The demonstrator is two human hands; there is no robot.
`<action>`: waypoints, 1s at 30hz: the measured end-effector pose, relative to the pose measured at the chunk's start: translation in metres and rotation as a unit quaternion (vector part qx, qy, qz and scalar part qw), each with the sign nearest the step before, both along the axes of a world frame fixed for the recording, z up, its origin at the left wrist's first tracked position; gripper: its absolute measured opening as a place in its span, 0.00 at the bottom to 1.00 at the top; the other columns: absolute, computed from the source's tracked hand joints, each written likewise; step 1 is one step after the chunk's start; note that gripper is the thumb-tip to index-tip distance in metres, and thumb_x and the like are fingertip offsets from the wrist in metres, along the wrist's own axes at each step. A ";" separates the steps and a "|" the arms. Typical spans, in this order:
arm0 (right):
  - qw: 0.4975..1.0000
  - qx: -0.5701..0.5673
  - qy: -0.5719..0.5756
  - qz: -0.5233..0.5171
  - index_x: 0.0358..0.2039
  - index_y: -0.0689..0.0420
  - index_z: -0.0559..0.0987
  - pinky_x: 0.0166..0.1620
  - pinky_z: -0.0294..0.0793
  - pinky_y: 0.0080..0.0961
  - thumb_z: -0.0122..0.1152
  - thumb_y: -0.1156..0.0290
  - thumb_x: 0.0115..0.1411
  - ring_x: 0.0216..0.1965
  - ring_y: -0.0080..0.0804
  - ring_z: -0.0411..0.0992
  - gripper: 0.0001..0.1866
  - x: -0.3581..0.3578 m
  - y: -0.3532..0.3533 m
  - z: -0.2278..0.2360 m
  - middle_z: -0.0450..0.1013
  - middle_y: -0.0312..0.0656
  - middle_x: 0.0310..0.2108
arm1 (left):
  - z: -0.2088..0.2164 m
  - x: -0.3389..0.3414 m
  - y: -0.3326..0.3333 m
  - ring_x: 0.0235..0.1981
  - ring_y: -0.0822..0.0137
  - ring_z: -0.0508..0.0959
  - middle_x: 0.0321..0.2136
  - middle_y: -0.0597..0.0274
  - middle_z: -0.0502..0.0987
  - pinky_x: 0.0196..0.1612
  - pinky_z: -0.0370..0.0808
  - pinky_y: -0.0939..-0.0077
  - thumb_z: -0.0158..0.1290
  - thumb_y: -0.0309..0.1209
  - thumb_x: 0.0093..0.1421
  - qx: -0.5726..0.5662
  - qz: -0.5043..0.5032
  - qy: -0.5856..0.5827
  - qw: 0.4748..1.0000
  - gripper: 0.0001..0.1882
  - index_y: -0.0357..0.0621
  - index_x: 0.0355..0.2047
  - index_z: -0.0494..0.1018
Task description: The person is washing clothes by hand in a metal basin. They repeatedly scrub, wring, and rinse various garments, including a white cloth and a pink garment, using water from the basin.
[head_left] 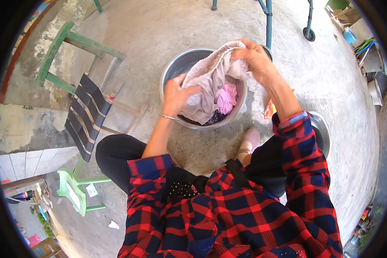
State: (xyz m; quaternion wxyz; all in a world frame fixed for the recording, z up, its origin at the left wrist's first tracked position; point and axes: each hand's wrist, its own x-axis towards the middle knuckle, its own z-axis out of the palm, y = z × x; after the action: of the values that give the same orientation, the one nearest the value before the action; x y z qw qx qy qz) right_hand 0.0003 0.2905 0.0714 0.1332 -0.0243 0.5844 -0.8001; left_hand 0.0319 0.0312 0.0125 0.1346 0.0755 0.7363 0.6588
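Note:
A pale pinkish-grey garment [209,81] with a gathered elastic waistband is stretched between my hands over a round metal basin [180,64]. On its left side, my left hand [179,95] has its fingers closed on the cloth. My right hand [254,60] grips the upper right end by the waistband. Within the basin, a bright pink cloth [226,99] and some dark cloth [215,118] lie partly under the garment. The garment's lower folds hang down into the basin.
Left stands a green wooden chair [56,58] with a black strap seat [87,112], and a light green plastic stool [73,189]. Another metal basin [321,131] sits beside my right knee. Blue metal legs [268,26] rise beyond the basin. An orange packet [269,109] lies on the concrete floor.

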 end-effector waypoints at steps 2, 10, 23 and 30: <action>0.999 0.039 -0.026 0.004 0.41 0.62 0.76 0.42 0.77 0.25 0.63 0.83 0.46 0.34 0.29 0.77 0.19 -0.005 0.014 0.000 0.77 0.42 0.35 | 0.003 -0.006 -0.024 0.36 0.72 0.78 0.36 0.59 0.80 0.45 0.73 0.79 0.61 0.28 0.48 -0.066 0.028 -0.026 0.997 0.22 0.31 0.44 0.75; 0.987 0.142 -0.006 0.077 0.41 0.63 0.78 0.42 0.74 0.19 0.67 0.78 0.47 0.35 0.27 0.77 0.18 0.001 0.033 0.026 0.78 0.40 0.35 | 0.045 0.010 -0.028 0.47 0.57 0.77 0.48 0.48 0.76 0.56 0.70 0.66 0.50 0.23 0.51 0.389 0.034 -0.104 0.915 0.24 0.30 0.50 0.70; 0.873 0.389 0.285 0.079 0.47 0.59 0.76 0.46 0.71 0.33 0.62 0.72 0.54 0.41 0.38 0.75 0.18 0.034 -0.086 -0.058 0.76 0.51 0.38 | -0.017 0.037 0.022 0.53 0.63 0.74 0.51 0.57 0.73 0.57 0.70 0.68 0.54 0.26 0.60 0.416 0.116 -0.179 0.884 0.25 0.39 0.58 0.65; 0.932 0.294 0.127 0.169 0.35 0.61 0.82 0.29 0.74 0.23 0.59 0.66 0.55 0.26 0.26 0.74 0.12 -0.033 0.091 -0.001 0.78 0.41 0.27 | 0.006 0.018 -0.028 0.48 0.62 0.77 0.46 0.54 0.76 0.54 0.73 0.67 0.52 0.24 0.60 0.369 0.176 -0.084 0.909 0.18 0.34 0.51 0.70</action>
State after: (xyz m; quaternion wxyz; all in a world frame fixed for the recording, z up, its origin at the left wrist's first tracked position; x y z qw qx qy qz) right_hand -0.0329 0.3817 0.0703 0.1929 -0.1838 0.7925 -0.5486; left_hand 0.0497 0.0029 0.0184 0.0403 -0.0668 0.4277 0.9005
